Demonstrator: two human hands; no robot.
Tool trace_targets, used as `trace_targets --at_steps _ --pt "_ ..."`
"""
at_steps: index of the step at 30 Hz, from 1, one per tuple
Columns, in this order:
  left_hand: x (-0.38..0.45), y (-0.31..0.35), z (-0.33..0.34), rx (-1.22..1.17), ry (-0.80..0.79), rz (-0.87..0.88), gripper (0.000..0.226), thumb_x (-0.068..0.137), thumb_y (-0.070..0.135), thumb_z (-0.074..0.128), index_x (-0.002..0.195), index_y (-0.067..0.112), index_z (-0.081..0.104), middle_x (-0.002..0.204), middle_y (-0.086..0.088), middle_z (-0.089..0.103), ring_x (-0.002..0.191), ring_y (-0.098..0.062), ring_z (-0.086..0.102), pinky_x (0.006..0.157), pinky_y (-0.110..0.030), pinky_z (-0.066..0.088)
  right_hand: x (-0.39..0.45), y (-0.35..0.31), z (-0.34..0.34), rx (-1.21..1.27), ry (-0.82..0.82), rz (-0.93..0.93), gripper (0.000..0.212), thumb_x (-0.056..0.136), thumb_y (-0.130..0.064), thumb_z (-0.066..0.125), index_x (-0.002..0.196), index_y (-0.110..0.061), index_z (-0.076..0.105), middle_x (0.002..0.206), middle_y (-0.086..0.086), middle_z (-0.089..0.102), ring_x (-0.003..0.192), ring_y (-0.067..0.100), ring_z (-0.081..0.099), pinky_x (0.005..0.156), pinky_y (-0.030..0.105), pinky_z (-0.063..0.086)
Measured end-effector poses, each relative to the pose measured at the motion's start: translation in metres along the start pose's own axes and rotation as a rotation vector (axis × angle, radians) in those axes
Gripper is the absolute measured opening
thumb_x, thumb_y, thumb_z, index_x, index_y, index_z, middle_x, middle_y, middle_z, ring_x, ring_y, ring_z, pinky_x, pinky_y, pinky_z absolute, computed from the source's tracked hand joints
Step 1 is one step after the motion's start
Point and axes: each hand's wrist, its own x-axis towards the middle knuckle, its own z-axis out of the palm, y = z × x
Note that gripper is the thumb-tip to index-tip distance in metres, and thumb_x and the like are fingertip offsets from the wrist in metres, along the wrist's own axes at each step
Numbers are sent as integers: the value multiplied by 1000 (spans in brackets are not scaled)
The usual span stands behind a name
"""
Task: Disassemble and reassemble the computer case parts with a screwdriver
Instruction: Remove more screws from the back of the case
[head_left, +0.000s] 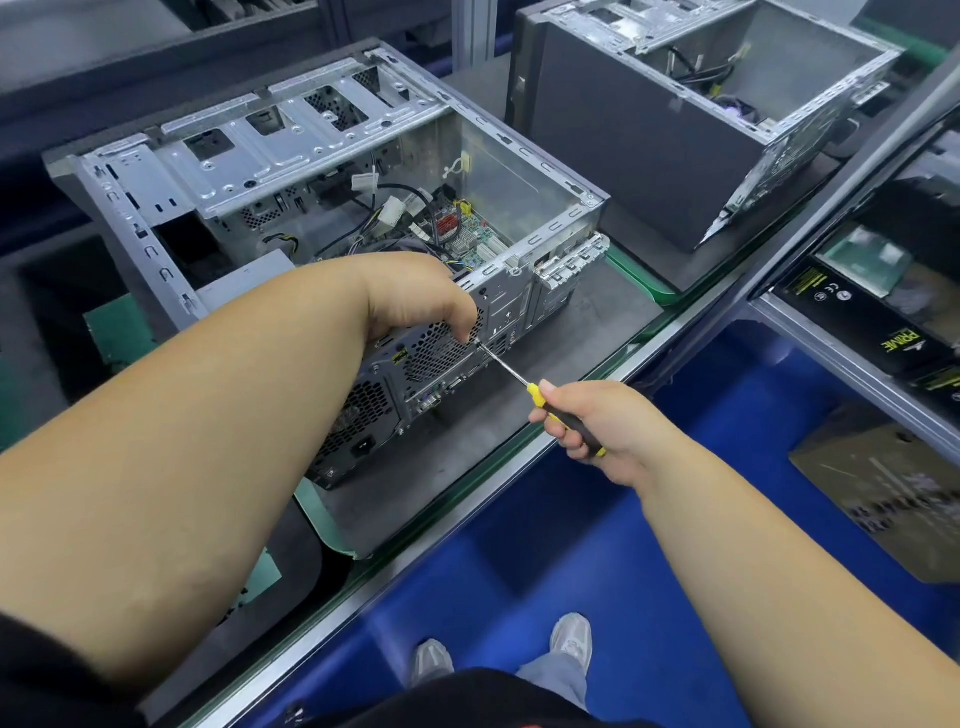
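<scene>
An open grey computer case (332, 156) lies on its side on the workbench, with its motherboard (467, 234) and cables exposed. My left hand (415, 301) grips the top edge of the case's rear panel beside the fan grille (436, 353); its fingertips pinch at the screwdriver's tip. My right hand (592, 421) is shut on the yellow-and-black handle of a screwdriver (540, 395). The metal shaft points up-left and its tip meets the rear panel right under my left fingers. Any screw there is hidden.
A second open case (649, 135) stands at the back right. Grey and green mats cover the bench (597, 312), whose metal edge runs diagonally. Black boxes (857, 322) sit on a shelf at right, a cardboard box (893, 493) on the blue floor. My shoes (571, 639) show below.
</scene>
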Motion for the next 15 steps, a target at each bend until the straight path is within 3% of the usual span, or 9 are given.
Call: trace_targets --at_steps 4,8,12,15 --pt "2 -2 -1 6 -1 1 35 62 32 74 83 11 55 97 -7 53 82 -21 52 74 -34 44 5 0 -9 408 -327 261 39 99 -37 54 78 -6 64 57 -4 40 38 2 30 32 15 26" --pt "3 -2 0 1 15 -2 31 71 26 74 90 11 54 109 -8 53 92 -23 53 77 -33 41 8 6 -7 375 -337 215 35 95 -37 60 84 -5 68 65 -1 46 43 5 33 36 16 31" --pt "4 -3 1 -16 -6 0 23 72 24 73 84 15 55 112 -10 56 90 -21 55 73 -32 39 5 17 0 140 -46 -94 24 85 -23 77 68 -14 62 65 2 56 51 10 52 47 18 43" --pt "3 -3 0 -25 6 -8 28 72 23 74 88 11 54 111 -8 54 95 -23 54 84 -36 45 2 29 5 -384 340 -453 23 86 -33 73 72 -20 61 63 -5 61 55 5 55 51 16 43"
